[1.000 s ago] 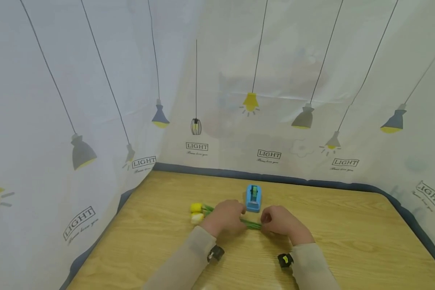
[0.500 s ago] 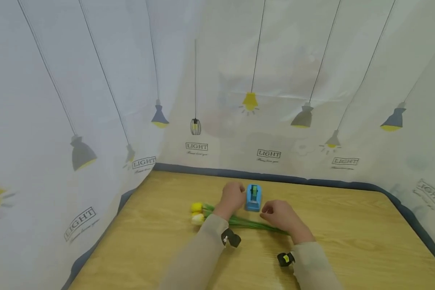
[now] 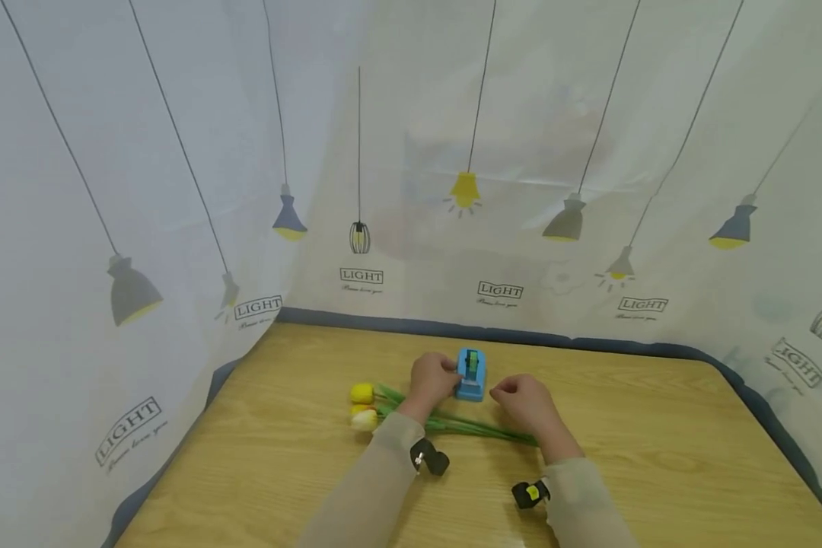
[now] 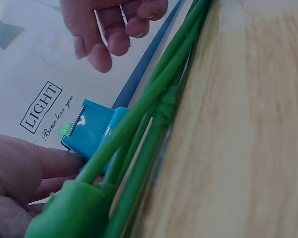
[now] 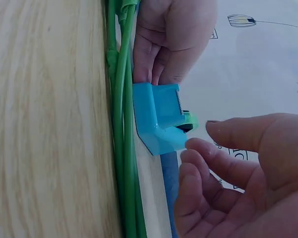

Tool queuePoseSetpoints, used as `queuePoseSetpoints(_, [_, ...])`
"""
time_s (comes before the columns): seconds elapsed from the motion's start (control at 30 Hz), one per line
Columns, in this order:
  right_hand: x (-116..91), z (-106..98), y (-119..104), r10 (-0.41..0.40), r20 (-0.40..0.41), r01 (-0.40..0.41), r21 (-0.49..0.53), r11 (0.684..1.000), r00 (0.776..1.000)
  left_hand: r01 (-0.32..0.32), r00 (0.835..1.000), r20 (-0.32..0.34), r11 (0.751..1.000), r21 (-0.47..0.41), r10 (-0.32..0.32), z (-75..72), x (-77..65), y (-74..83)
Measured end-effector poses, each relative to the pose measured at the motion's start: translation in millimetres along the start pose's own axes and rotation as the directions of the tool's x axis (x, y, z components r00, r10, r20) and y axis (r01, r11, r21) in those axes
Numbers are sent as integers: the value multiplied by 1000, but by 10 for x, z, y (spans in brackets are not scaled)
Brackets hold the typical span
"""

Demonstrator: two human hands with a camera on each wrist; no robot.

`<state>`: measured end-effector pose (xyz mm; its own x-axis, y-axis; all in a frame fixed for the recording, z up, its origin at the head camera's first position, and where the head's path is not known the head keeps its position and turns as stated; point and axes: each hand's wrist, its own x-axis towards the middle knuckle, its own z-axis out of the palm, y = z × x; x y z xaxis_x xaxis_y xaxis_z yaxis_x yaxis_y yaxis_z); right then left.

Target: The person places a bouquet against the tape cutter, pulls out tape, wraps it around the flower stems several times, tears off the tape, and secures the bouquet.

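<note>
In the head view, my left hand [image 3: 433,379] is at the left side of a blue tape dispenser [image 3: 471,387], its fingertips touching that side. The left wrist view shows the dispenser's toothed cutter [image 4: 81,119] and a green tape roll [image 4: 65,130]. My right hand [image 3: 526,402] hovers to the right of the dispenser. In the right wrist view its thumb and fingers are apart, loosely bent, with nothing between them. A bunch of artificial tulips [image 3: 476,428] lies on the table in front of the dispenser, blooms left, its green stems passing below both hands. My left forearm covers part of it.
Yellow and white tulip blooms [image 3: 363,407] lie left of my left forearm. The wooden table [image 3: 664,441] is bordered at the back and sides by a dark blue edge [image 3: 520,336]. White curtains [image 3: 411,152] printed with lamps rise behind it.
My left hand has let go of the flowers and moved up and back to the dispenser's left side. My right hand has left the stems and is raised beside them.
</note>
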<state>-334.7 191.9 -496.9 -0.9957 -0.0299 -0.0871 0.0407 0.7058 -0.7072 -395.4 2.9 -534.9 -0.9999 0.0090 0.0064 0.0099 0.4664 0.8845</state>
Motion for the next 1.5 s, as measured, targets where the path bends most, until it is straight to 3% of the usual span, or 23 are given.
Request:
queuePoseSetpoints(0.17, [31, 68, -62, 30, -59, -26, 71, 997, 998, 26, 1000, 13, 997, -70, -25, 15, 6, 7])
queuePoseSetpoints(0.47, [99, 279, -158, 145, -124, -130, 120, 984, 982, 46, 999, 6, 998, -48, -46, 38, -44, -8])
queuePoseSetpoints(0.8, [178, 449, -108, 94, -130, -76, 141, 987, 987, 43, 999, -9, 998, -49, -43, 36, -65, -28])
queuePoseSetpoints(1.2, [213, 462, -120, 110, -118, -77, 254, 964, 987, 24, 999, -29, 1000, -20, -25, 20, -45, -30])
queuePoseSetpoints(1.5, [242, 472, -169, 140, -172, -77, 330, 941, 975, -18, 999, -47, 999, 27, 19, 27, -5, -38])
